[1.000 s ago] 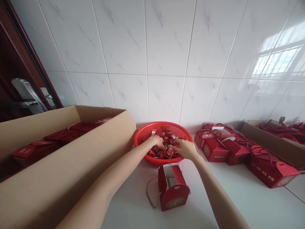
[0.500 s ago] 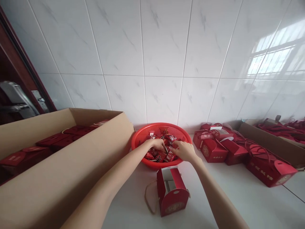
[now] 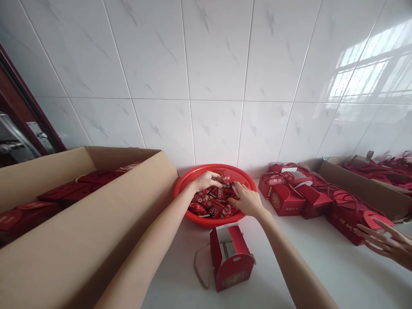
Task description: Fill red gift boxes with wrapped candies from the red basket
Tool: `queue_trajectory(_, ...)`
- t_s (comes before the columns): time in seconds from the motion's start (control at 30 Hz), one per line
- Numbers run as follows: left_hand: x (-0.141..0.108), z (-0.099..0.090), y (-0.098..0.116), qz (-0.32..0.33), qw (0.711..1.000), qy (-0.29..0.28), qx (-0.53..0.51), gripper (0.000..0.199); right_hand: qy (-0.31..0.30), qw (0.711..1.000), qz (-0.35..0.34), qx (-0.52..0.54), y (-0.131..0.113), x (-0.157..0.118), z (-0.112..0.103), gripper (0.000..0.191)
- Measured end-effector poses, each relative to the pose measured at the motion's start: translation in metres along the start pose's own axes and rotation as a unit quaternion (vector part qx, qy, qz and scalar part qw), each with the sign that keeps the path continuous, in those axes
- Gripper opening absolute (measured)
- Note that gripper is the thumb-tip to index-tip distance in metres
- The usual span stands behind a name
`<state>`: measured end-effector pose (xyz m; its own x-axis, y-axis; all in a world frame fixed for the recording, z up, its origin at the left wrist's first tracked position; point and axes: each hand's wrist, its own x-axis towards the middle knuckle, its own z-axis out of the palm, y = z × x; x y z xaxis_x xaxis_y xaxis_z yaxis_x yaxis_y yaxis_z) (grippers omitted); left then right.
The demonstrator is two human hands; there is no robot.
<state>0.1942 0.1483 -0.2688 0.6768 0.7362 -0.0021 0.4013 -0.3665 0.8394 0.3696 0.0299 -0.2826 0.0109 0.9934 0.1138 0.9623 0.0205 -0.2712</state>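
Pale wall tiles point(image 3: 215, 64) rise behind a white tabletop point(image 3: 174, 274). Left hand point(image 3: 206, 182) and right hand point(image 3: 249, 201) reach among wrapped sweets point(image 3: 210, 201) in a red basket point(image 3: 214, 222); each grip is curled, though whether clamped on a sweet I cannot tell. Picking through them seems the present step; lifting one would call for a light pinch clear of its neighbours. An open red box point(image 3: 236, 270) stands just in front, a cardboard carton point(image 3: 96, 214) left, red boxes point(image 3: 289, 205) right near another person's hand point(image 3: 388, 245).
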Motion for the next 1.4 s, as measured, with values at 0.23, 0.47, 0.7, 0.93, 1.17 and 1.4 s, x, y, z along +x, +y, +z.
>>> queue_trajectory(0.23,-0.003,0.003,0.006,0.008,0.998,0.053,-0.041,0.032,0.006,1.000,-0.002,-0.002,0.000,-0.001,0.000,0.053)
queue_trajectory(0.47,0.001,0.004,0.000,0.022,0.997,0.001,-0.079,0.035,0.007,1.000,0.004,0.015,0.000,0.000,-0.001,0.037)
queue_trajectory(0.7,0.004,0.004,0.000,0.001,0.992,0.049,-0.112,0.036,0.002,1.000,0.000,-0.004,0.000,0.000,-0.001,0.024)
queue_trajectory(0.93,0.005,0.004,-0.003,-0.026,0.986,0.056,-0.157,0.041,-0.002,1.000,0.000,-0.004,-0.001,-0.001,-0.003,0.026)
queue_trajectory(1.17,0.006,0.004,-0.008,0.027,0.988,0.037,-0.145,0.048,0.014,1.000,-0.001,0.003,0.001,0.001,-0.001,0.027)
queue_trajectory(1.4,0.001,0.003,-0.003,0.053,0.975,-0.027,-0.214,0.056,0.042,0.994,0.032,0.092,0.003,0.004,0.002,0.027)
